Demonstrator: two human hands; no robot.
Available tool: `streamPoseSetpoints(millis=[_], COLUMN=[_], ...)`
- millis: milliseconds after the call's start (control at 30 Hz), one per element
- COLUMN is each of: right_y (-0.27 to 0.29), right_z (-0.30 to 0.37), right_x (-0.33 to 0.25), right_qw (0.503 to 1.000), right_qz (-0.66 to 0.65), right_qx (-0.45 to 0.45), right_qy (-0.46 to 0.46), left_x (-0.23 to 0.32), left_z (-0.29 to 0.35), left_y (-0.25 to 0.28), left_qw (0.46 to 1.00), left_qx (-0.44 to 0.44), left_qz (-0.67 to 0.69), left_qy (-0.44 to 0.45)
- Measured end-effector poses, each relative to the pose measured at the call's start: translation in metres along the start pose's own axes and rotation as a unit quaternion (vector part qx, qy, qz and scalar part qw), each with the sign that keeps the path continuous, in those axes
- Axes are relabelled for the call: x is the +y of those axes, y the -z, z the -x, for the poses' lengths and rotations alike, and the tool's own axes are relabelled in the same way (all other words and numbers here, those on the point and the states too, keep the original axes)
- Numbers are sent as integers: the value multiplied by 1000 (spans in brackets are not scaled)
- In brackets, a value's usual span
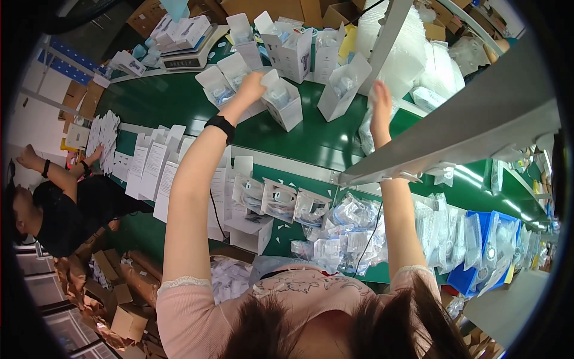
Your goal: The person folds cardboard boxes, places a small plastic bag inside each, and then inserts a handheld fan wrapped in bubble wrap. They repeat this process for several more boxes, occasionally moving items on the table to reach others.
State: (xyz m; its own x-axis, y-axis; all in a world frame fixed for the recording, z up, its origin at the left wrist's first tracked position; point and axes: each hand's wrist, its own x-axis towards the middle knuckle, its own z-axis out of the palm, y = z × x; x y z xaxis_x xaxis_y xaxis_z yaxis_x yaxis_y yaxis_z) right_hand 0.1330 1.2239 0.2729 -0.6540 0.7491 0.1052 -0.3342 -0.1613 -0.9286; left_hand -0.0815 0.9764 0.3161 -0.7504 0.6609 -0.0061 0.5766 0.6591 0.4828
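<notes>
My left hand (250,88) reaches across the far green belt, its fingers closed at the upper edge of an open white box (283,107). Clear-bagged contents show inside that box. Just left of the hand stand two more open white boxes (216,93), also with bagged items. My right hand (381,110) is raised beyond the metal post, fingers stretched upward. Beside and under it lies a clear plastic bag (365,131); I see no firm grip on it. Another open white box (342,90) stands tilted between my hands.
A slanted grey metal beam (454,125) crosses at right. Nearer me are upright white boxes (156,161), bagged cables (353,230) and a blue bin (478,257). A scale (190,58) carries boxes at back left. Another person (66,203) works at left. Stacked clear plastic sheets (391,45) stand behind.
</notes>
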Motion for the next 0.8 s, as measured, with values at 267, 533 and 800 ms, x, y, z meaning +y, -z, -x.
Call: streamPoseSetpoints(millis=[267, 533, 800], right_y=[72, -1, -22], right_z=[230, 259, 219], right_x=[-61, -12, 13], right_qw=[928, 924, 989], right_qz=[216, 297, 143], right_qx=[-42, -236, -24], right_qy=[300, 44, -5], left_x=[80, 50, 43], left_z=[112, 160, 112], left_y=[58, 16, 40], left_qw=[904, 877, 918], left_qx=[-353, -396, -265], left_qz=[109, 1, -3], left_qy=[-216, -273, -296])
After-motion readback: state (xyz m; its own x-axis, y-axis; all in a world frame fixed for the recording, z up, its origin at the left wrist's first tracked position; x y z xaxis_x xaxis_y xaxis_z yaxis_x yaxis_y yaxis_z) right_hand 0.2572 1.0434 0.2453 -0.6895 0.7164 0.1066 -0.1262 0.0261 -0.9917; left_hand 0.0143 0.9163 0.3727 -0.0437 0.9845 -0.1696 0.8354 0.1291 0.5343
